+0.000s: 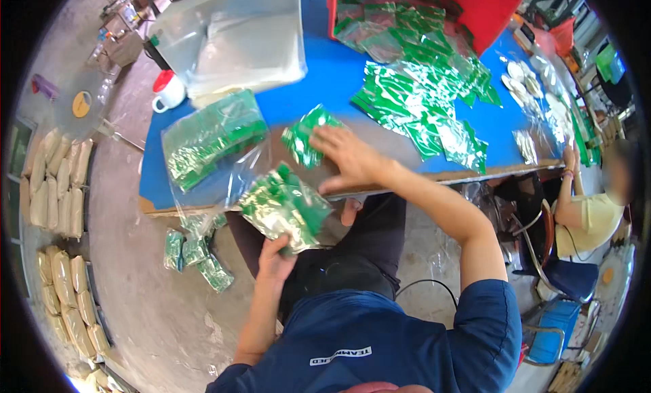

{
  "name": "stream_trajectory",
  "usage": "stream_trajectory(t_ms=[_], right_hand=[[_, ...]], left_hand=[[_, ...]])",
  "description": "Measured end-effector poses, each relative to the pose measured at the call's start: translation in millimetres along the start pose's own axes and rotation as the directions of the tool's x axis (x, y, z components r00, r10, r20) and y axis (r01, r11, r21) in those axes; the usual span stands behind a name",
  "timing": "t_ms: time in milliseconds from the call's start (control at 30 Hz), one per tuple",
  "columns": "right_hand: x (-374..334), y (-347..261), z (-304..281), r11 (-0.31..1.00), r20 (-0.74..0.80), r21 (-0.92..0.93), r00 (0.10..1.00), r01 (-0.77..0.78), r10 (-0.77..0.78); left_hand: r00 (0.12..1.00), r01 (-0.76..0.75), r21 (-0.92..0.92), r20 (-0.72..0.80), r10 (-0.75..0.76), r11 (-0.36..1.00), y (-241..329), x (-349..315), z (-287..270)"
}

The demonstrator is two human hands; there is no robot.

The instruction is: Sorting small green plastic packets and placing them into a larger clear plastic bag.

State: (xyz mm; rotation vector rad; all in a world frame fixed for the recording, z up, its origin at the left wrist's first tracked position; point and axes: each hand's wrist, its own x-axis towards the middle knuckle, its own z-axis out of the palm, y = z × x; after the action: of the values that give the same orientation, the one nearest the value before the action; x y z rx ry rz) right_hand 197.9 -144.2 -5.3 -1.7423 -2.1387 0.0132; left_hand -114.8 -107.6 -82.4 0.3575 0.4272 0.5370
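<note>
My left hand [274, 259] is closed on the lower edge of a stack of green-and-clear plastic packets [288, 210], held tilted over my lap at the table's front edge. My right hand [349, 155] reaches over the table with its fingers apart. Its fingertips rest on a small green packet [304, 136] lying flat there. Just left of it lies a large clear bag [215, 139] filled with similar green packets, its loose end hanging over the table edge.
A red bin [491, 16] spills green packets [420, 108] across the blue table [325, 71]. Clear bags [247, 47] fill a tray at the back left, near a white mug [169, 93]. Filled packs [196, 250] lie on the floor. Another person [590, 217] sits at right.
</note>
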Motion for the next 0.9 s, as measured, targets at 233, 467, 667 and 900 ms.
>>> stream_trajectory(t_ms=[233,467,667,900], right_hand=[[-53.0,-84.4,-23.4,0.242,0.148,0.844,0.642,-0.478,0.752],[-37.7,-85.7,-30.8,0.139,0.254,0.888,0.719,-0.438,0.647],[-23.7,-48.1,-38.7,0.242,0.322,0.839,0.803,-0.488,0.501],[-9.8,71.2,-30.1,0.718,-0.630,-0.172,0.635,-0.675,0.446]], left_hand=[[0.940,0.121,0.048,0.314,-0.130,0.991,19.0,19.3,30.2],[0.984,0.081,0.211,0.139,-0.112,0.974,15.1,25.8,44.1],[0.971,0.083,0.509,0.153,-0.185,0.856,22.9,12.1,58.7],[0.993,0.055,0.350,0.075,-0.086,0.935,9.2,12.6,48.5]])
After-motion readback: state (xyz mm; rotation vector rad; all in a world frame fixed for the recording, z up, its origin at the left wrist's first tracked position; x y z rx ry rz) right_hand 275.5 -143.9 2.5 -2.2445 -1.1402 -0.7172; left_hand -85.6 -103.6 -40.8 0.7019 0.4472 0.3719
